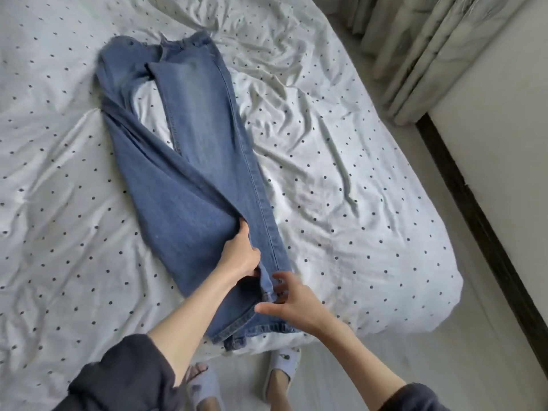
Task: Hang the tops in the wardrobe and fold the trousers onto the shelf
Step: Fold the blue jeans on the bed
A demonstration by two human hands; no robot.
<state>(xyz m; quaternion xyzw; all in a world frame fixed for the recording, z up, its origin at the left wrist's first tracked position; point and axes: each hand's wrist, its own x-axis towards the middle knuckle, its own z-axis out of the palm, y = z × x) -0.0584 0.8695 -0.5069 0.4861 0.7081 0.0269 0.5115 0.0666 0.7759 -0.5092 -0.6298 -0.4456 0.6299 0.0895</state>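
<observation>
On the dotted bed (341, 179), jeans (189, 161) lie lengthwise, the left hand (240, 256) in a closed grip on a fold near their hem, the right hand (292, 304) spread loosely on the hem, curtains (415, 54) well right of the jeans.

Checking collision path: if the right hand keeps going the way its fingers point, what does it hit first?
The right hand points left across the jeans near the hems. Its fingertips look to be already on the denim; just beyond sits the left hand, gripping a fold. Depth unclear.
</observation>
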